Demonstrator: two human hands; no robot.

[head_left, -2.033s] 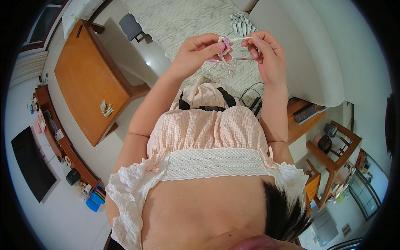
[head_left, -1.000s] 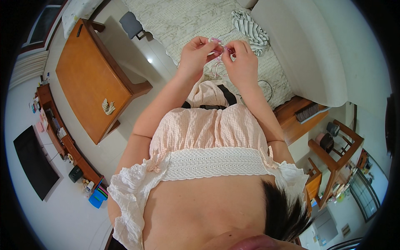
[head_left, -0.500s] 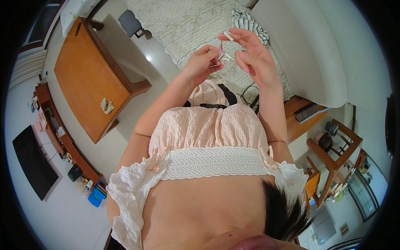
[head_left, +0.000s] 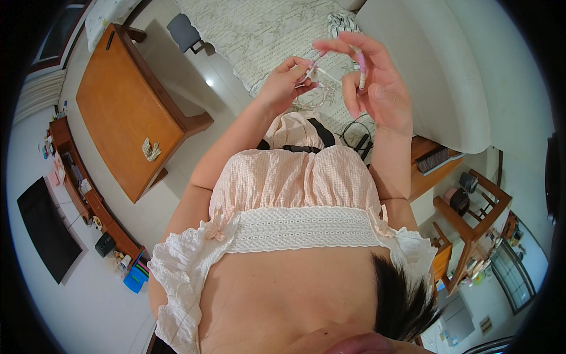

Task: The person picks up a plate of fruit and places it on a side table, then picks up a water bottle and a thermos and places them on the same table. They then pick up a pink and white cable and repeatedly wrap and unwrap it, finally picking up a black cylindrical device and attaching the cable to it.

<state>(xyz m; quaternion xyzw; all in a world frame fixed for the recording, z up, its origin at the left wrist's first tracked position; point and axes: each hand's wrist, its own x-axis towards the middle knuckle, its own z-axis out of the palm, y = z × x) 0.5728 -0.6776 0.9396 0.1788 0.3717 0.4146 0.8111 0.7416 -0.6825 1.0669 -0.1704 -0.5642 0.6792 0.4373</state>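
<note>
A thin white-and-pink cord [head_left: 362, 72] runs between my two hands, above my lap. My left hand [head_left: 282, 87] is closed, pinching part of it between thumb and fingertips. The cord passes over the bent fingers of my right hand [head_left: 386, 97], and a length of it lies along the inner side of them. The thumb of that hand stands away from the cord. Pale loops of the cord [head_left: 312, 101] hang beneath my left fingers. How the strand winds inside the left hand is hidden by the fingers.
Ahead lies a pale patterned cover [head_left: 259, 35], with a striped cloth [head_left: 342, 25] by the light sofa back [head_left: 424, 71]. Dark cables [head_left: 358, 133] rest beside my lap. A wooden table [head_left: 127, 112] with a small checked item [head_left: 151, 150] stands to the left, near a grey stool [head_left: 184, 32].
My right hand has moved right and away from my left, drawing a longer stretch of cord across its fingers. My left hand stays nearly in place.
</note>
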